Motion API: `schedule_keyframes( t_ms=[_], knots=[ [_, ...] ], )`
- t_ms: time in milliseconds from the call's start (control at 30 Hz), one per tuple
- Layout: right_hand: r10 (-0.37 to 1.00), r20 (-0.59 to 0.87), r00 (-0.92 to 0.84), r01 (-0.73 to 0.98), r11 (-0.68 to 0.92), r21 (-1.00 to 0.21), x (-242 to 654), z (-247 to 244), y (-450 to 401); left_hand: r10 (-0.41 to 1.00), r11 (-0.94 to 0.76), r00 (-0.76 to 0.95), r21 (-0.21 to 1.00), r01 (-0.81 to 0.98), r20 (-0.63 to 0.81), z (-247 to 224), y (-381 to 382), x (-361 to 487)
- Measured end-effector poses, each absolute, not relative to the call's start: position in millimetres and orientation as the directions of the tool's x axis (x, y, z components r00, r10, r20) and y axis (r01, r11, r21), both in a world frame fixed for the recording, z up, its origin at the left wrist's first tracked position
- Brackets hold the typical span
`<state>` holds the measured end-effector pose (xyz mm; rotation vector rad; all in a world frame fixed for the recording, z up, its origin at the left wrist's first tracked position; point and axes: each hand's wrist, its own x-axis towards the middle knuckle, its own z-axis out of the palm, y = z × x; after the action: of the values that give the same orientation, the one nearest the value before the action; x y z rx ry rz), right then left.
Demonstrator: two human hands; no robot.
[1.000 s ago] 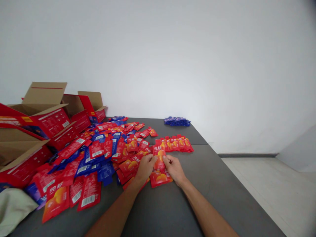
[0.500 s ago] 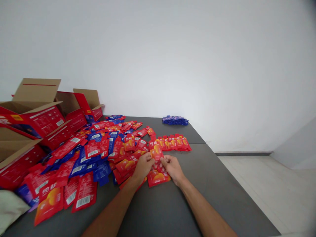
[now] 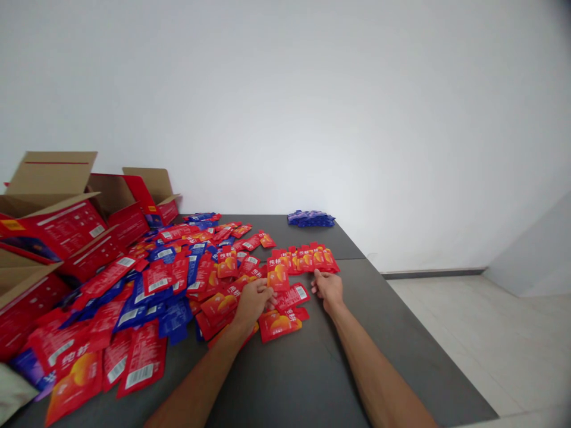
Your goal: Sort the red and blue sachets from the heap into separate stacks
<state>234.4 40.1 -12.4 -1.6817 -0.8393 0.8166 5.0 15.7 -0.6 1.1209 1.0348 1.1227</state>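
Note:
A red sachet with an orange fruit print point(image 3: 277, 276) is pinched by its lower edge in my left hand point(image 3: 255, 302), its front facing me. My right hand point(image 3: 329, 289) has its fingers loosely curled and slightly apart, at the lower edge of a row of overlapping red sachets point(image 3: 307, 259); I see nothing held in it. Whether its fingertips touch the row, I cannot tell. Between my hands lie a red sachet with a barcode point(image 3: 292, 296) and, closer to me, another showing its fruit print point(image 3: 280, 324).
A heap of mixed red and blue sachets point(image 3: 163, 282) spreads over the left of the dark table point(image 3: 285, 380). Open red cartons point(image 3: 66, 229) stand behind it at the left. Blue sachets point(image 3: 311, 218) lie in a row near the wall. Pale cloth point(image 3: 13, 392) shows at lower left.
My right hand has let go of the fruit-print sachet and moved right to the row's lower edge. The left hand keeps the sachet. The view has turned slightly.

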Motion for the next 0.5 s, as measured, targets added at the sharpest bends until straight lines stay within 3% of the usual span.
schedule_keyframes(
  t_ms=[500],
  knots=[
    [0.845, -0.127, 0.519, 0.108, -0.213, -0.971, 238, -18, 58, 0.979, 0.189, 0.097, 0.975, -0.121, -0.178, 15, 62, 44]
  ],
)
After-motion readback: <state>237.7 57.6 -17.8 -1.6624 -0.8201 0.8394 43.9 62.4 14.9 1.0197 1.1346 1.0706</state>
